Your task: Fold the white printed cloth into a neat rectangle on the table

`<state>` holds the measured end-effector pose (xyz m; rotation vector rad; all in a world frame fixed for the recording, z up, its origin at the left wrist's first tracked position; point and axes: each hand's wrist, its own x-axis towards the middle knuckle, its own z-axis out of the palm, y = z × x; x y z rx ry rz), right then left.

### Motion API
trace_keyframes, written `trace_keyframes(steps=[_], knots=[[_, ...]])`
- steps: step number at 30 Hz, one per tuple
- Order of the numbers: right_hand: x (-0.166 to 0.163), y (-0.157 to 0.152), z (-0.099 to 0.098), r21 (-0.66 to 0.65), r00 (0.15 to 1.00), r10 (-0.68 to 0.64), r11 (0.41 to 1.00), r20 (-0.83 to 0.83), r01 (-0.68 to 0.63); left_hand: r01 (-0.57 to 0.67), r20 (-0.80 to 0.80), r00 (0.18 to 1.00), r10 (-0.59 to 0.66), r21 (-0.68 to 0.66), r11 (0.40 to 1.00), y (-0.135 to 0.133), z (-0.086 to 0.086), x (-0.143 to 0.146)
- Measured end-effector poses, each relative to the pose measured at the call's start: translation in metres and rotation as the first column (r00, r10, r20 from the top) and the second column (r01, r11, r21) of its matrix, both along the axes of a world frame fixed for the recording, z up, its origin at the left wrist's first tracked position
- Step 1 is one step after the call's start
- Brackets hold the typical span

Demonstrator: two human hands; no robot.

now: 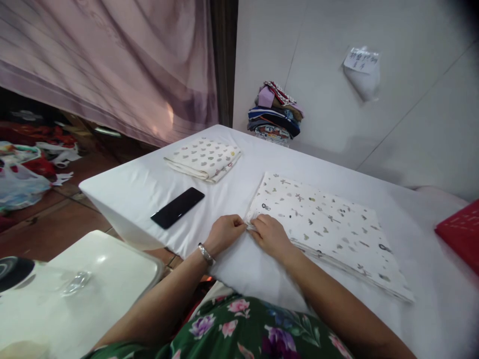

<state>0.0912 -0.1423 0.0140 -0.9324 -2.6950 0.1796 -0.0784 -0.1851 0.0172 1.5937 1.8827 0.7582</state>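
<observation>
A white cloth with small printed motifs lies folded in flat layers on the white-covered table. At its near left corner, my left hand pinches the edge between thumb and fingers. My right hand is closed on the same corner from the right, its fingertips close to those of the left. The bit of fabric between the fingers is mostly hidden. A second folded cloth, cream with a leaf-like print, lies farther back on the left. Between it and my left arm rests a black smartphone.
Folded fabrics are stacked against the wall at the table's back edge. A red object lies at the right. Lower left stands a white surface with rounded corners. Plastic bags sit on the floor beneath a pink curtain.
</observation>
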Motion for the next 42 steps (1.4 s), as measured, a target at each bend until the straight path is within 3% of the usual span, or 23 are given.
trace_keyframes(steps=[9, 12, 17, 22, 25, 29, 33, 37, 42], knots=[[0.002, 0.003, -0.004, -0.157, 0.971, -0.109, 0.985, -0.212, 0.076, 0.060, 0.109, 0.992, -0.061, 0.017, 0.998, 0.001, -0.004, -0.005], [0.003, 0.003, -0.007, -0.135, 0.949, -0.114, 0.988, -0.293, 0.077, 0.043, 0.110, 0.993, -0.046, 0.029, 0.999, 0.002, -0.003, -0.005], [0.003, 0.000, -0.008, -0.019, 0.987, -0.023, 1.000, -0.160, 0.020, -0.002, 0.085, 0.996, 0.002, 0.001, 1.000, 0.003, -0.002, -0.003], [-0.002, -0.004, -0.007, 0.058, 0.997, -0.068, 0.996, -0.040, 0.070, -0.013, 0.127, 0.992, 0.012, 0.001, 1.000, 0.004, -0.003, -0.001], [-0.004, -0.004, -0.008, 0.061, 0.994, -0.096, 0.993, -0.056, 0.099, 0.004, 0.182, 0.983, -0.005, 0.009, 1.000, 0.004, -0.002, -0.003], [-0.002, 0.001, -0.010, -0.052, 0.965, -0.143, 0.989, -0.221, 0.135, 0.014, 0.219, 0.975, -0.023, 0.044, 0.999, 0.003, -0.001, -0.005], [0.001, 0.006, -0.013, -0.148, 0.903, -0.211, 0.975, -0.374, 0.166, -0.017, 0.010, 1.000, 0.017, 0.085, 0.996, 0.000, 0.001, -0.002], [0.002, 0.006, -0.014, -0.164, 0.875, -0.214, 0.974, -0.435, 0.156, -0.024, -0.275, 0.961, 0.033, 0.036, 0.999, 0.003, 0.003, 0.009], [0.001, 0.003, -0.007, -0.158, 0.863, -0.208, 0.976, -0.460, 0.151, -0.007, -0.337, 0.941, 0.010, 0.009, 1.000, 0.013, 0.005, 0.019]])
